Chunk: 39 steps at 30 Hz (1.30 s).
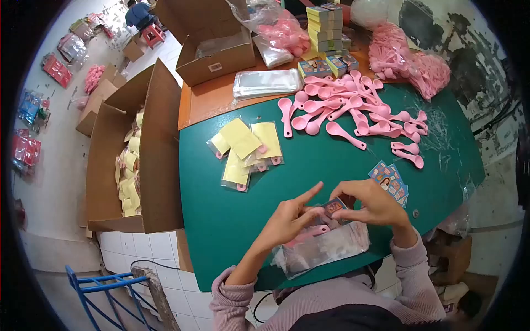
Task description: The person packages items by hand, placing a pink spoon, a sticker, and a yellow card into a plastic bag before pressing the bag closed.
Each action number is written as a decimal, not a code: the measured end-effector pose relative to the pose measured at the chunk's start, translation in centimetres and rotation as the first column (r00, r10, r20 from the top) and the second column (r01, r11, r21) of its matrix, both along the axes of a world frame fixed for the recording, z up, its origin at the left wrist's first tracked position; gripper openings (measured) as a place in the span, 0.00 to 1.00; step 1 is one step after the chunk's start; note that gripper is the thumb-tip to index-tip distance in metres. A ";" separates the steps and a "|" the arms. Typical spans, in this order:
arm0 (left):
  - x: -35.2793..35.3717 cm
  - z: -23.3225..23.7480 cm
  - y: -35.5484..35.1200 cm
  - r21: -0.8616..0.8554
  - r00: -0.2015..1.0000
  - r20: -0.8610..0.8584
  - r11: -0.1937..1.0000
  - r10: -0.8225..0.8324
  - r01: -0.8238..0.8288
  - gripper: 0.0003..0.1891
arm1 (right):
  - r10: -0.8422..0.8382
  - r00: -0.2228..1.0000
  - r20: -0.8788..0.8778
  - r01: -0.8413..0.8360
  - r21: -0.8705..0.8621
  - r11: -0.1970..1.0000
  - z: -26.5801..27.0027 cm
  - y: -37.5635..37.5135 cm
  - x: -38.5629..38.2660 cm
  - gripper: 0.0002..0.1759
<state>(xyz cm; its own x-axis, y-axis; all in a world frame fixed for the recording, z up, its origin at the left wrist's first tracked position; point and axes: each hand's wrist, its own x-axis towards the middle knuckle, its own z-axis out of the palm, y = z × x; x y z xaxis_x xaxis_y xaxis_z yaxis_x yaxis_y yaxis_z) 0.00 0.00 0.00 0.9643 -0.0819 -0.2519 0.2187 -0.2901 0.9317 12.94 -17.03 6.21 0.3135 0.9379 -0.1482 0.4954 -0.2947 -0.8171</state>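
both hands are close together over the near edge of the green worktop [232, 220], forearms coming in from the bottom in pinkish sleeves. the right hand [378, 205] is arched with the wrist bent, and its fingers are pinched on a small card [334, 207] with a printed picture, held just above the surface between the two hands. the left hand [287, 219] sits right against the card's left edge, index finger stuck straight out up and to the right, the rest of the fingers curled in. can't tell if those curled ones actually grip anything or just touch. right under the hands there's a pink spoon [312, 230] lying on a stack of clear bags [331, 251] at the worktop's near edge.

a small pile of cards [389, 183] is just beyond the right hand. further back is a big scatter of loose spoons [342, 113], and to the left a few filled bags with yellow inserts [245, 151]. an open cardboard box [154, 165] stands beside the worktop on the left.
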 end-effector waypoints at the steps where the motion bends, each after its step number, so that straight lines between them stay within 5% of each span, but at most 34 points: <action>1: 0.0 0.4 -0.1 0.009 0.997 0.048 0.999 0.053 -0.054 0.40 | 0.068 0.997 0.039 -0.071 0.073 0.995 -0.6 -0.1 0.4 0.15; 6: -0.2 1.2 -1.1 0.075 0.989 0.098 0.990 0.113 -0.121 0.41 | 0.136 0.990 0.030 -0.138 0.141 0.980 -2.7 0.9 -0.4 0.12; 9: -0.4 0.5 -0.9 0.078 0.984 0.110 0.985 0.143 -0.152 0.42 | 0.177 0.962 0.207 -0.233 0.287 0.929 -3.1 1.0 -0.5 0.12; 11: -0.4 0.1 -0.5 0.133 0.985 0.114 0.981 0.128 -0.143 0.44 | 0.136 0.991 0.010 -0.136 0.167 0.977 -2.7 1.1 -0.7 0.14; 15: -0.8 0.2 -0.1 0.151 0.979 0.150 0.975 0.138 -0.160 0.41 | 0.115 0.993 0.023 -0.116 0.075 0.990 -2.4 1.3 -0.7 0.15; 20: -1.4 1.2 1.8 0.169 0.986 0.103 0.979 -0.133 0.114 0.34 | -0.115 0.983 -0.143 0.120 0.032 0.992 -1.9 1.3 -0.6 0.12; 27: -1.6 1.0 2.1 0.112 0.999 -0.020 0.993 -0.043 0.045 0.33 | 0.131 0.977 -0.165 -0.144 -0.070 0.987 -4.4 1.2 0.9 0.07; 30: -2.4 -0.1 3.5 -0.371 0.990 0.011 0.920 0.144 -0.129 0.30 | -0.020 0.910 -0.413 0.044 0.050 0.998 -5.0 1.1 1.3 0.10; 32: -2.4 -1.0 3.3 -0.439 0.965 0.046 0.873 0.256 -0.211 0.24 | -0.173 0.903 -0.393 0.235 0.115 0.965 -5.4 1.0 1.6 0.16; 34: -2.1 -1.6 3.2 -0.484 0.912 0.026 0.803 0.410 -0.348 0.10 | -0.186 0.888 -0.420 0.237 0.074 0.969 -5.1 1.3 1.5 0.15; 39: -2.0 -1.6 3.5 -0.529 0.898 -0.072 0.746 0.435 -0.404 0.10 | -0.182 0.723 -0.667 0.298 0.063 0.953 -3.8 2.1 0.5 0.15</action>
